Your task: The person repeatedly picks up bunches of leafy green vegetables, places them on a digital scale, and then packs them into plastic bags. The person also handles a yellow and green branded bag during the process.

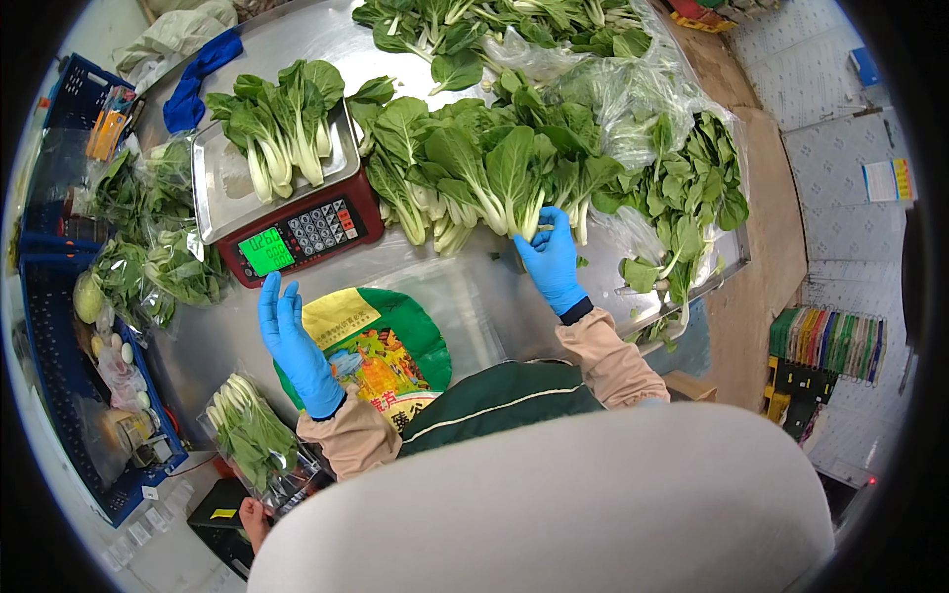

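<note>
My left hand (298, 348), in a blue glove, is raised with its fingers apart and holds nothing. It is just in front of a red digital scale (326, 230) with a lit green display. Several heads of bok choy (285, 141) lie on the scale's metal pan (222, 185). My right hand (550, 261), also gloved, has its thumb and fingers closed about the pale stem base of a bok choy (519, 178). That head is at the front of a long pile of bok choy (408, 148) on the metal table (215, 333).
Clear plastic wrap (623, 104) covers greens at the right. Bagged greens (178, 259) lie beside a blue crate (48, 356). A printed bag (385, 356) and plastic sheeting (467, 304) lie before me. Another person's hand (254, 519) is near bagged bok choy (252, 430) at lower left.
</note>
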A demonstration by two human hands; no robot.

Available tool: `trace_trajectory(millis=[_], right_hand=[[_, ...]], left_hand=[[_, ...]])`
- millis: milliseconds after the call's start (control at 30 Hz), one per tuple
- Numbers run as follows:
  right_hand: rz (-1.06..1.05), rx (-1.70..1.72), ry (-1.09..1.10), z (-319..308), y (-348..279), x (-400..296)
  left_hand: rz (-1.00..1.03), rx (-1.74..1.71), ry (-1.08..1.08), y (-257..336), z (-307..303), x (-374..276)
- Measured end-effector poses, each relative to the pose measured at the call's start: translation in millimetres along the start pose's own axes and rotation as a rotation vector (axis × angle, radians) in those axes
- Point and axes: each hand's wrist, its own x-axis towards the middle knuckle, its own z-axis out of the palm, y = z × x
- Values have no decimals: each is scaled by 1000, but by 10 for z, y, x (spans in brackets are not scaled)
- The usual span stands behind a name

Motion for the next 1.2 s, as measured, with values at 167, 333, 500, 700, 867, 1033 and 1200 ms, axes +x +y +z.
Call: trace_trajectory(millis=[167, 333, 500, 700, 867, 1033, 1200], right_hand=[[274, 928, -87, -247, -259, 7], [-68, 901, -263, 107, -1077, 94], [-340, 692, -393, 1101, -1810, 550], [-520, 202, -514, 1942, -1925, 836], [-361, 241, -476, 1939, -1811, 1188], [31, 262, -889, 2096, -1860, 1652], [141, 487, -1085, 2263, -2052, 1656]], left_hand=[[-43, -24, -16, -29, 36, -47], [-12, -20, -65, -161, 105, -21], [30, -179, -92, -109, 110, 126], [146, -80, -126, 76, -88, 569], [182, 310, -189, 146, -187, 1262], [293, 488, -541, 173, 404, 2283], [-13, 259, -762, 245, 816, 2529]])
